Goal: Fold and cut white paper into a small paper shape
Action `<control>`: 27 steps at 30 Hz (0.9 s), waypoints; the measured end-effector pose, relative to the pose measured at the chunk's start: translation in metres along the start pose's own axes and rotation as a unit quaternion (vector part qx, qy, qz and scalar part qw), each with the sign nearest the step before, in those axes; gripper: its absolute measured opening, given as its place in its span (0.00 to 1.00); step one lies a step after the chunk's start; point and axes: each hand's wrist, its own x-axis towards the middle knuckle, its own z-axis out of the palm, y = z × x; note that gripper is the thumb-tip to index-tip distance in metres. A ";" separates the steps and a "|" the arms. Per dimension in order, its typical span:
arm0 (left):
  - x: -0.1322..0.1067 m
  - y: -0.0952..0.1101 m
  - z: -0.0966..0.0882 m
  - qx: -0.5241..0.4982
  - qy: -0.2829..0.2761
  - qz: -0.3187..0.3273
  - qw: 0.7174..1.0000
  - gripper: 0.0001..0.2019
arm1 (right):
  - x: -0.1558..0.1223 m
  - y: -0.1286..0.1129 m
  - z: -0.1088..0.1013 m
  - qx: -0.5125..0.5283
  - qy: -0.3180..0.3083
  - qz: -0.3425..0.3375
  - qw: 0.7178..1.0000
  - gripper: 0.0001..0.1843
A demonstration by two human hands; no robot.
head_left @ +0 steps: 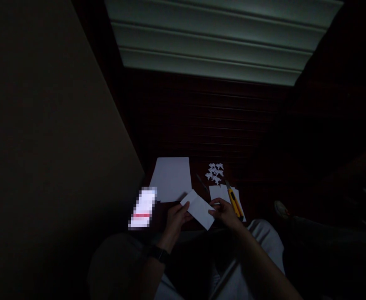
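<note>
A white rectangular piece of paper (pixel 198 209) is held tilted between my two hands, over the near edge of a small dark table. My left hand (pixel 178 216) grips its left end, thumb on top and fingers beneath. At the right end, my right hand (pixel 224 213) pinches the paper between thumb and fingers. Just right of that hand lies a yellow utility knife (pixel 235 202), resting on several white paper pieces (pixel 218 192). Beyond them sits a cluster of small folded or cut white paper shapes (pixel 215 173), too dim to make out exactly.
A large white sheet stack (pixel 172 177) lies at the table's back left, with a thin pen-like object (pixel 202 182) to its right. A bright pixelated screen (pixel 143 208) is at the left edge. A wall rises left; another person's shoe (pixel 282 209) shows at right.
</note>
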 end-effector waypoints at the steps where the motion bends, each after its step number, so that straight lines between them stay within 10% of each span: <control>1: 0.001 -0.001 -0.002 0.006 -0.003 0.000 1.000 0.20 | 0.001 0.001 -0.001 -0.029 0.013 0.001 0.999 0.20; 8: 0.009 -0.011 0.003 0.073 -0.036 -0.013 0.997 0.21 | 0.015 -0.009 0.005 -0.167 0.026 -0.013 0.985 0.23; 13: 0.004 -0.006 0.001 0.101 -0.096 -0.009 0.990 0.20 | 0.023 -0.017 -0.003 -0.100 -0.123 0.052 0.986 0.20; 27: 0.012 0.005 -0.015 0.133 -0.164 -0.037 0.977 0.20 | 0.019 -0.019 -0.007 -0.045 -0.158 0.099 0.981 0.21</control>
